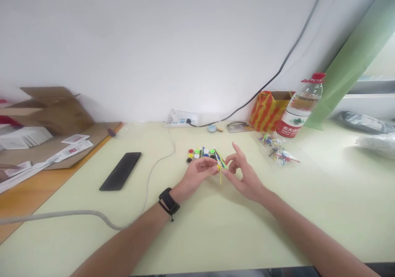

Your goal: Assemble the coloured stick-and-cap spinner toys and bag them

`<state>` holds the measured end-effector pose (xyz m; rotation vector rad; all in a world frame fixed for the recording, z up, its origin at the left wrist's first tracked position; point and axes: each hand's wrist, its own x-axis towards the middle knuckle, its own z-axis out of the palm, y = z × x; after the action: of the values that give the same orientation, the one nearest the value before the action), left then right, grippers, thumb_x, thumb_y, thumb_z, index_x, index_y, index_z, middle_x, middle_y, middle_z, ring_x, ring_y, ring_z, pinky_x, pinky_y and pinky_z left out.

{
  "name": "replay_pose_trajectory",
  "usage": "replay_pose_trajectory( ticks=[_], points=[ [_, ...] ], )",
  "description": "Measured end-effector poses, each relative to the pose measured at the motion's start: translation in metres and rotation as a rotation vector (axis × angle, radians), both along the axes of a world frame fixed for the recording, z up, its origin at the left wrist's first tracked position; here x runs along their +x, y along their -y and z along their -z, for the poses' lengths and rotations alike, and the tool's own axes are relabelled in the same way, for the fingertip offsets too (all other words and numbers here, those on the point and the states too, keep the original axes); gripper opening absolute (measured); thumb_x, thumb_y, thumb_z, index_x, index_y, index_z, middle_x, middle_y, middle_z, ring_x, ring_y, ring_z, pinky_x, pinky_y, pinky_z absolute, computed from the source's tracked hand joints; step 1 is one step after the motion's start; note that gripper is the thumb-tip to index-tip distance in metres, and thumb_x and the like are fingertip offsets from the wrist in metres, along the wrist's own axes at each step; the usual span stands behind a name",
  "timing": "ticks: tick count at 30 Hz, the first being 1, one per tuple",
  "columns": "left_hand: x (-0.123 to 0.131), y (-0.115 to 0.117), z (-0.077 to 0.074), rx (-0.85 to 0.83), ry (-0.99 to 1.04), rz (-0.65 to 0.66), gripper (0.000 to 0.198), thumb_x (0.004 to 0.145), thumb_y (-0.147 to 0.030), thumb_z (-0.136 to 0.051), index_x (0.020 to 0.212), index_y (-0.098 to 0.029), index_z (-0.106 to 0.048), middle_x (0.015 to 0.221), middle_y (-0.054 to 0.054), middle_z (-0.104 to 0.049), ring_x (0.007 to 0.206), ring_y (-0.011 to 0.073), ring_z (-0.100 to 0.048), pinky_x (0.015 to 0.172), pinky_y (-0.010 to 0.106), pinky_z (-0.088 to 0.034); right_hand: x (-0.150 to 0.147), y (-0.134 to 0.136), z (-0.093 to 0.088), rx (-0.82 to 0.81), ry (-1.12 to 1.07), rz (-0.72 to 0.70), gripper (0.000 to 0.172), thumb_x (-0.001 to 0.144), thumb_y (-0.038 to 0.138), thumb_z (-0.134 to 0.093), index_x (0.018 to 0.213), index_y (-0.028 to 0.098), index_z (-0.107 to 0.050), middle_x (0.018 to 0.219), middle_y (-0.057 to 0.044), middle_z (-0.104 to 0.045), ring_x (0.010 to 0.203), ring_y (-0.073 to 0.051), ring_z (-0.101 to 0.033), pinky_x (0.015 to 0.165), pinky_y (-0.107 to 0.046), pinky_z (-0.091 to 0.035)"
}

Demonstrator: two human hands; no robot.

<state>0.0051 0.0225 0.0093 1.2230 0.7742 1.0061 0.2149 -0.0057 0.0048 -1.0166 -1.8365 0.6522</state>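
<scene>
Just above the table's middle, my left hand (199, 173) has its thumb and fingers closed on a small bunch of thin coloured plastic sticks (220, 161), yellow, green, blue and white. One yellow stick points down out of the bunch. From the other side, my right hand (245, 176) meets the same bunch with its thumb and curled fingers, its index finger raised. Right behind my hands stand several small round pots (190, 156) with red, yellow, green, white, black and blue lids. My fingers partly cover the pots, and the exact kind of stick is too small to make out.
A black phone (121, 171) and a grey cable (148, 182) lie left. Behind are a power strip (182, 119) and glasses (237, 125). At right stand a water bottle (298, 110), a striped bag (265, 112) and bagged small parts (280, 154). Another person's hand (4, 173) is far left beside cardboard (64, 108).
</scene>
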Motion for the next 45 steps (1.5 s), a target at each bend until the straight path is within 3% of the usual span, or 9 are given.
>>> replay_pose_trajectory(
  ticks=[2, 5, 17, 24, 29, 31, 33, 36, 45],
  points=[
    [0.000, 0.000, 0.000, -0.006, 0.002, -0.006, 0.030, 0.077, -0.033, -0.086, 0.098, -0.016, -0.075, 0.099, 0.007, -0.073, 0.092, 0.0205, -0.070, 0.093, 0.038, -0.055, 0.002, 0.000, -0.001, -0.066, 0.039, -0.013, 0.029, 0.102, 0.041, -0.048, 0.089, 0.021, -0.064, 0.081, -0.003, -0.060, 0.066, -0.015, -0.054, 0.067, -0.031, -0.046],
    [0.001, 0.000, 0.001, -0.010, 0.001, -0.024, 0.030, 0.076, -0.032, -0.086, 0.098, -0.016, -0.075, 0.097, 0.006, -0.072, 0.089, 0.0190, -0.070, 0.091, 0.036, -0.056, 0.005, -0.002, -0.002, -0.187, 0.037, 0.020, 0.056, 0.105, 0.046, -0.037, 0.055, 0.021, -0.037, 0.054, 0.003, -0.036, 0.052, -0.012, -0.037, 0.053, -0.029, -0.033],
    [0.001, 0.003, -0.003, 0.030, -0.019, 0.020, 0.027, 0.080, -0.033, -0.083, 0.099, -0.017, -0.074, 0.104, 0.007, -0.073, 0.097, 0.0197, -0.069, 0.092, 0.034, -0.055, -0.005, -0.002, -0.004, -0.144, -0.129, -0.099, 0.014, 0.095, 0.034, -0.063, 0.102, 0.023, -0.058, 0.095, -0.004, -0.065, 0.075, -0.015, -0.062, 0.070, -0.031, -0.053],
    [0.000, 0.001, 0.000, 0.022, -0.022, 0.008, 0.028, 0.079, -0.032, -0.084, 0.100, -0.016, -0.074, 0.101, 0.006, -0.072, 0.094, 0.0189, -0.069, 0.092, 0.034, -0.055, -0.003, -0.001, 0.001, -0.107, -0.073, -0.090, 0.032, 0.097, 0.034, -0.060, 0.128, 0.026, -0.055, 0.099, -0.005, -0.065, 0.079, -0.017, -0.063, 0.073, -0.032, -0.054],
    [-0.001, -0.001, 0.003, -0.011, -0.016, -0.011, 0.029, 0.079, -0.033, -0.084, 0.100, -0.015, -0.074, 0.099, 0.007, -0.072, 0.091, 0.0191, -0.070, 0.092, 0.036, -0.055, 0.001, -0.001, 0.005, 0.020, 0.023, -0.011, 0.069, 0.098, 0.035, -0.058, 0.158, 0.029, -0.024, 0.110, -0.006, -0.061, 0.076, -0.016, -0.058, 0.078, -0.035, -0.053],
    [0.000, -0.001, 0.004, -0.015, -0.019, -0.013, 0.030, 0.079, -0.033, -0.084, 0.100, -0.015, -0.074, 0.099, 0.007, -0.072, 0.089, 0.0191, -0.070, 0.091, 0.036, -0.055, 0.003, -0.001, 0.003, 0.025, 0.044, -0.031, 0.053, 0.101, 0.038, -0.052, 0.150, 0.026, -0.039, 0.111, -0.007, -0.061, 0.079, -0.017, -0.059, 0.078, -0.034, -0.051],
    [0.000, -0.001, 0.003, -0.017, -0.020, -0.019, 0.030, 0.078, -0.033, -0.085, 0.099, -0.015, -0.074, 0.098, 0.007, -0.073, 0.087, 0.0186, -0.071, 0.090, 0.036, -0.056, 0.005, -0.001, 0.000, -0.029, 0.079, -0.051, 0.033, 0.105, 0.041, -0.041, 0.109, 0.020, -0.066, 0.094, -0.006, -0.063, 0.073, -0.016, -0.058, 0.073, -0.032, -0.049],
    [0.001, -0.001, 0.002, -0.021, -0.021, -0.034, 0.029, 0.078, -0.033, -0.085, 0.098, -0.016, -0.074, 0.095, 0.006, -0.072, 0.085, 0.0180, -0.071, 0.089, 0.035, -0.056, 0.006, -0.003, -0.005, -0.119, 0.099, -0.009, 0.055, 0.107, 0.045, -0.034, 0.060, 0.020, -0.048, 0.061, 0.000, -0.047, 0.056, -0.013, -0.046, 0.059, -0.030, -0.040],
    [0.000, 0.000, 0.003, 0.015, -0.021, 0.006, 0.027, 0.080, -0.032, -0.083, 0.100, -0.016, -0.074, 0.100, 0.007, -0.072, 0.090, 0.0186, -0.069, 0.090, 0.036, -0.057, -0.003, -0.001, -0.007, -0.096, -0.085, -0.067, 0.011, 0.095, 0.029, -0.063, 0.101, 0.022, -0.057, 0.091, -0.001, -0.062, 0.071, -0.014, -0.058, 0.068, -0.028, -0.050]
  ],
)
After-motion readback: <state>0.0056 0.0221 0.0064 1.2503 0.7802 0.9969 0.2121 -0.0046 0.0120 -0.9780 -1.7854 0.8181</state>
